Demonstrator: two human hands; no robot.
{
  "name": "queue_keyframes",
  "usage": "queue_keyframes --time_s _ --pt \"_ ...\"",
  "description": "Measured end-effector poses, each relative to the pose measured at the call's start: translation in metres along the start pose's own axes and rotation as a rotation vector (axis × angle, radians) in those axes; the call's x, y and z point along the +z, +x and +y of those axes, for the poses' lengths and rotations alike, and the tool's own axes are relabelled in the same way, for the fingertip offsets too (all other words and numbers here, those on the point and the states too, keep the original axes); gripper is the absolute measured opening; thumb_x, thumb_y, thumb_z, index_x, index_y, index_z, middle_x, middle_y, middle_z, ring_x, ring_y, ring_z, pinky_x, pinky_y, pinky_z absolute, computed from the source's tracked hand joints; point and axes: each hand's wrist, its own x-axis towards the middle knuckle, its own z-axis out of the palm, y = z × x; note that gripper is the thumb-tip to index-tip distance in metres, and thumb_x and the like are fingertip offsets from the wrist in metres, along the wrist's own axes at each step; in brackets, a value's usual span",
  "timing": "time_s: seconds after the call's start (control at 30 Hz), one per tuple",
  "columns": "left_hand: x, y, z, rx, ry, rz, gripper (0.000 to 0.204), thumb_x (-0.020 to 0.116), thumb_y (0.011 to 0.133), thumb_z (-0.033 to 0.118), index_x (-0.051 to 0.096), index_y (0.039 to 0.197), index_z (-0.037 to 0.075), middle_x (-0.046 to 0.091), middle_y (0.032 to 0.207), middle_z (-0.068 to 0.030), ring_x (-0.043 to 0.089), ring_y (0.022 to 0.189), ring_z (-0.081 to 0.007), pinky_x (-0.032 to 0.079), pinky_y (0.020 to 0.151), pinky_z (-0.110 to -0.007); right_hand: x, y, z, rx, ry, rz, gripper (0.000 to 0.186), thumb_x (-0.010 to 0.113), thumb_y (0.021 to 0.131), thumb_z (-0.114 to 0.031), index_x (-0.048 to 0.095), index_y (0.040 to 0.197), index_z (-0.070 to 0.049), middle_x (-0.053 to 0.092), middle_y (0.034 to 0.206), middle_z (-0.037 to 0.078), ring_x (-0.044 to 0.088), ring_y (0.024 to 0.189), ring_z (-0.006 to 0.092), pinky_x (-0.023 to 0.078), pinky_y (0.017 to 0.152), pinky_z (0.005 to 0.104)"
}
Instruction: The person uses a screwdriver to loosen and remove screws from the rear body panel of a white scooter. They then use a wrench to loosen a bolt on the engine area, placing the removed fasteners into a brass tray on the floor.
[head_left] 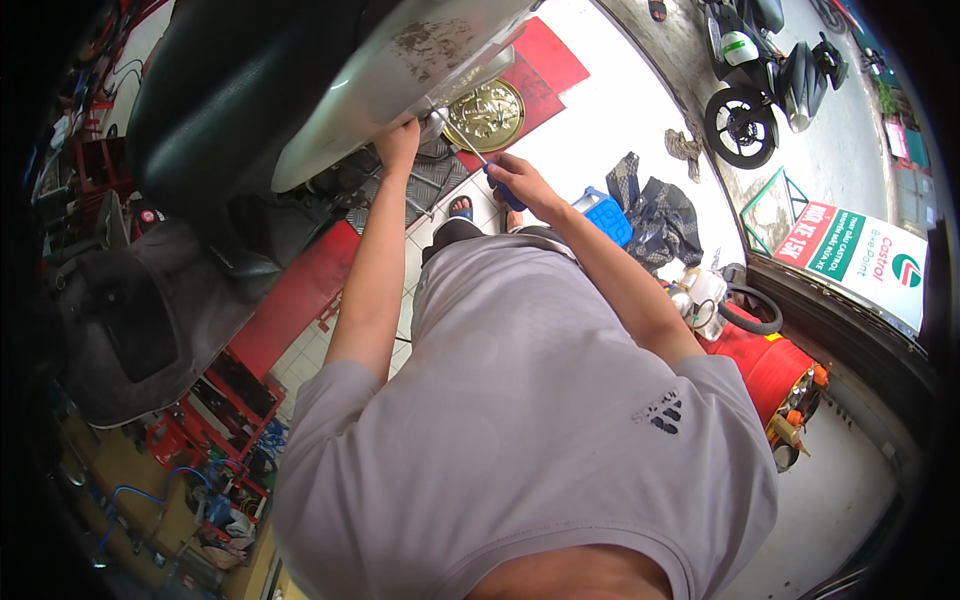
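Screwdriver (489, 166), blue-handled: grasped by right hand (530, 188), shaft slanting toward silver panel (365, 100). Left hand (399, 146): at panel's lower edge, fingers hidden, grip cannot be told. Risk: oblique shaft angle could make tip slip, striking left hand.

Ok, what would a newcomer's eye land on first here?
Probably the big dark motorbike seat and silver panel, looming at the upper left. Then the shiny golden tray at top centre, and the blue-handled screwdriver in the right hand, just below it in view.
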Motion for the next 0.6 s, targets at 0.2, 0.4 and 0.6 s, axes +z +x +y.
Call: queue_keyframes --time_s 0.2,0.4,0.6 --pt "-0.005 0.002 0.004 0.008 -0.034 -0.034 0.021 0.06 0.079 0.017 0.065 0.086 -0.002 0.066 0.085 -0.0208 0.061 0.08 -0.0413 0.048 0.073 -0.047 0.0 -0.001 -0.007 0.153 0.062 -0.069 0.03 0.05 0.096 -0.025 0.056 0.108 0.002 0.06 0.08 0.006 0.058 0.061 0.011 0.046 0.052 0.0254" --pt "-0.014 0.003 0.011 -0.06 -0.102 -0.067 0.023 0.061 0.08 0.018 0.065 0.091 -0.001 0.066 0.09 -0.0211 0.061 0.085 -0.0405 0.048 0.076 -0.046 0.0 0.005 0.001 0.101 -0.034 -0.034 0.029 0.053 0.094 -0.025 0.057 0.103 0.003 0.06 0.08 0.007 0.059 0.06 0.0116 0.047 0.051 0.0263" --pt "-0.01 0.002 0.006 -0.079 -0.132 -0.038 0.022 0.061 0.078 0.016 0.065 0.09 -0.001 0.066 0.09 -0.0205 0.061 0.086 -0.0401 0.048 0.078 -0.045 0.001 0.01 0.0 0.109 -0.124 -0.026 0.032 0.054 0.093 -0.025 0.058 0.108 0.003 0.063 0.079 0.009 0.061 0.061 0.0135 0.05 0.056 0.0287"
